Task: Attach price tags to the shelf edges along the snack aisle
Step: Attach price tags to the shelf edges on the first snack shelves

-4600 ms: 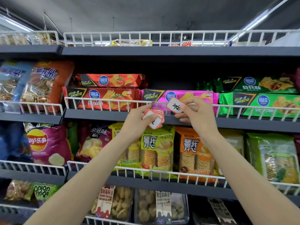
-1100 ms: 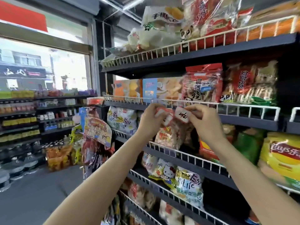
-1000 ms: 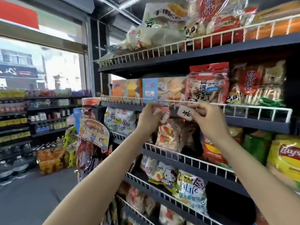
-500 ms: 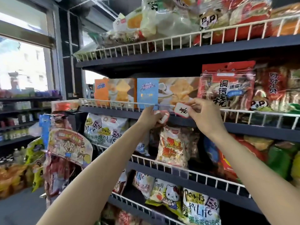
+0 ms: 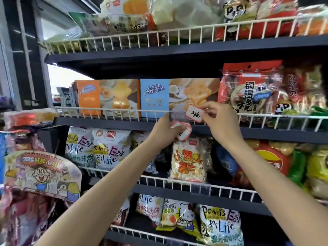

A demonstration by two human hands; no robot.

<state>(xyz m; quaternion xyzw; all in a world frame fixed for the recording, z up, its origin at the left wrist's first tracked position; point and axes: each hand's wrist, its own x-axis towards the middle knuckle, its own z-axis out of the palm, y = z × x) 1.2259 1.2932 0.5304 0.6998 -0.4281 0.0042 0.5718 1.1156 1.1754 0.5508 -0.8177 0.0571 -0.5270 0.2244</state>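
A white price tag with a red border and handwritten digits is pinched in my right hand, held against the white wire rail of the second shelf, in front of a blue cracker box. My left hand sits just below and left of it, gripping a small stack of the same red-bordered tags, with its fingertips up at the rail. The dark shelf edge runs beneath both hands.
An orange cracker box stands left of the blue one, a red snack bag to the right. Chip bags fill the shelves below. A hanging cartoon snack display juts out at the left.
I have moved from the biscuit shelf section to this one further along the aisle and stepped closer. Both hands, still holding their tags, have settled at the wire rail by the blue box.
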